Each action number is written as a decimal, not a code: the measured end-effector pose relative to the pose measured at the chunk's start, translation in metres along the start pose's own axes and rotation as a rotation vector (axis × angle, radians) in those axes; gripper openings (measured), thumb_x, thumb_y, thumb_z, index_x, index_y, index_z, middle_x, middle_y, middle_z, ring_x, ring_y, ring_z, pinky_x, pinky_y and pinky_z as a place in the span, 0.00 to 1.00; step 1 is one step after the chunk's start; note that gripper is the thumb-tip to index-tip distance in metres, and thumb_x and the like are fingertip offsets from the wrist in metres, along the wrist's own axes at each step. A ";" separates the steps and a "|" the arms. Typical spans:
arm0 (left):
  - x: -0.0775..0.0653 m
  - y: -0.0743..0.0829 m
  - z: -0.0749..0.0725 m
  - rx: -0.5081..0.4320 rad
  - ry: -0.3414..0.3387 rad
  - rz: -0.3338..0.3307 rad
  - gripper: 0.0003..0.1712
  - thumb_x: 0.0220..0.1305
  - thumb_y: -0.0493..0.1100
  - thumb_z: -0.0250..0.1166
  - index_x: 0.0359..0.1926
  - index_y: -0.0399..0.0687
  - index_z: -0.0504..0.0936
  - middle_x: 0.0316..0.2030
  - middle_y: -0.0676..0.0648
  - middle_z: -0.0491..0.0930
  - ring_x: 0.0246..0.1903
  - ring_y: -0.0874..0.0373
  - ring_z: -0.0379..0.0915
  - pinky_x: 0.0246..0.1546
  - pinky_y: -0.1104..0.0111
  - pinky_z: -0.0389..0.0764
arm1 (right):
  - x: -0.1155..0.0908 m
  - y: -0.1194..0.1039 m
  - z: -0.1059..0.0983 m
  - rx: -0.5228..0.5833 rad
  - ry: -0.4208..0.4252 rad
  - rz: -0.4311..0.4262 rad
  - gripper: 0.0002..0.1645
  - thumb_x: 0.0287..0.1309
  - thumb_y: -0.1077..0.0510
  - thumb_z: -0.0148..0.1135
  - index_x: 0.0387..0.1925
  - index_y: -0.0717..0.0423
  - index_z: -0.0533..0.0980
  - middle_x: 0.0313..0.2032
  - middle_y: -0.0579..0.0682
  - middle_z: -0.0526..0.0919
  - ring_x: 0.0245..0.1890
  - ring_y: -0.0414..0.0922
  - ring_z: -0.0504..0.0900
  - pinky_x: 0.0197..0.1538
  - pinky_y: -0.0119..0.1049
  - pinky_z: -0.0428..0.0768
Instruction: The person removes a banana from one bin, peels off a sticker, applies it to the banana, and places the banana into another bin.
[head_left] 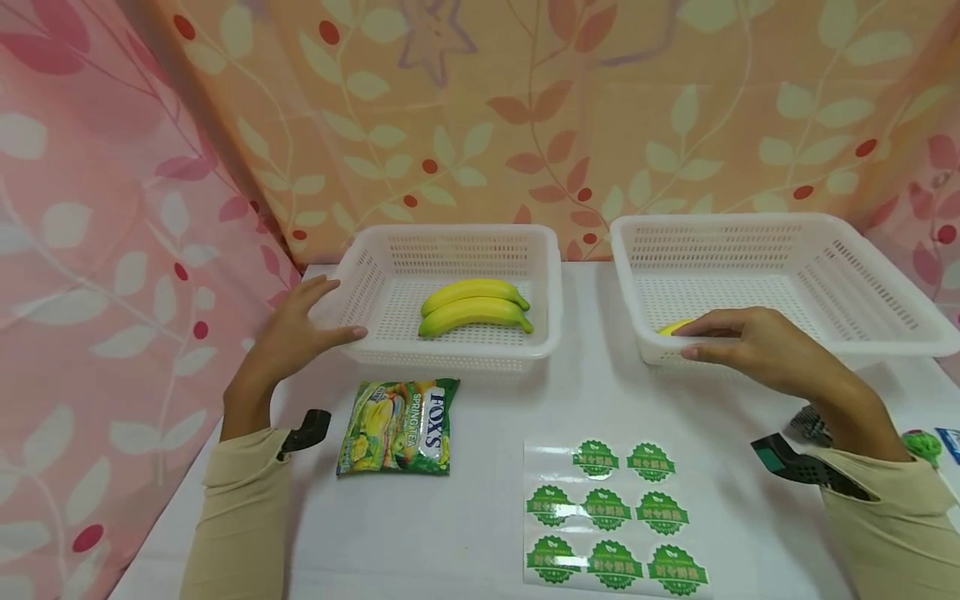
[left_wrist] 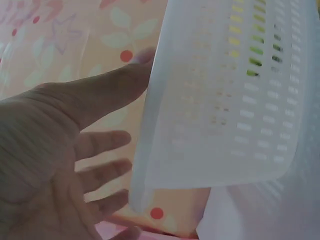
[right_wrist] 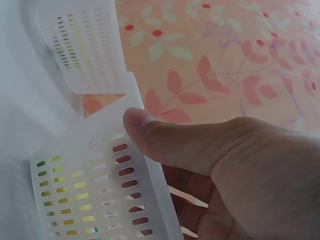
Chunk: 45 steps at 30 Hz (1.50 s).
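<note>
Two yellow bananas [head_left: 476, 315] lie side by side in the left white plastic basket [head_left: 442, 352]. My left hand [head_left: 288, 333] is at that basket's left side with fingers spread. In the left wrist view its thumb [left_wrist: 112, 90] meets the rim, and the other fingers extend straight beyond it. My right hand [head_left: 765, 346] is over the front left rim of the right white basket [head_left: 787, 221]. Its thumb [right_wrist: 165, 140] overlaps the rim in the right wrist view. A yellow object [head_left: 672, 327], mostly hidden, shows inside by the fingertips.
A Fox's Spring Tea packet [head_left: 397, 427] lies before the left basket. A sheet of green round stickers [head_left: 607, 508] is at front centre. By the right forearm are a dark grey patterned object [head_left: 810, 425], a green ball-like item [head_left: 922, 446] and a blue packet [head_left: 951, 442]. Floral curtains [head_left: 480, 108] enclose the table.
</note>
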<state>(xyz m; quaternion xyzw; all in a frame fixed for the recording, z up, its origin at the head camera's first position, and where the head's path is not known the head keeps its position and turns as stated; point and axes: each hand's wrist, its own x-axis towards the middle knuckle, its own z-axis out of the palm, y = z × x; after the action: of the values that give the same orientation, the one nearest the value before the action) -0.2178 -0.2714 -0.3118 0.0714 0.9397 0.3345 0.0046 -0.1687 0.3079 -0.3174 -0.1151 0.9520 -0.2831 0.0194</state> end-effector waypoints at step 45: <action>-0.002 -0.011 -0.004 -0.047 -0.092 -0.022 0.57 0.66 0.61 0.74 0.84 0.48 0.55 0.66 0.34 0.67 0.58 0.38 0.69 0.61 0.39 0.77 | 0.179 -0.175 0.092 0.174 -0.385 0.014 0.33 0.70 0.49 0.67 0.71 0.58 0.74 0.68 0.57 0.78 0.65 0.55 0.76 0.71 0.53 0.75</action>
<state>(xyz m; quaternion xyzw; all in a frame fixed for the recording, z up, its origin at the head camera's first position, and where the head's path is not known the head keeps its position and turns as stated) -0.2174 -0.2823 -0.3159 0.0762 0.9310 0.3530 0.0531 -0.2973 0.0756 -0.2946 -0.1581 0.9034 -0.3371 0.2127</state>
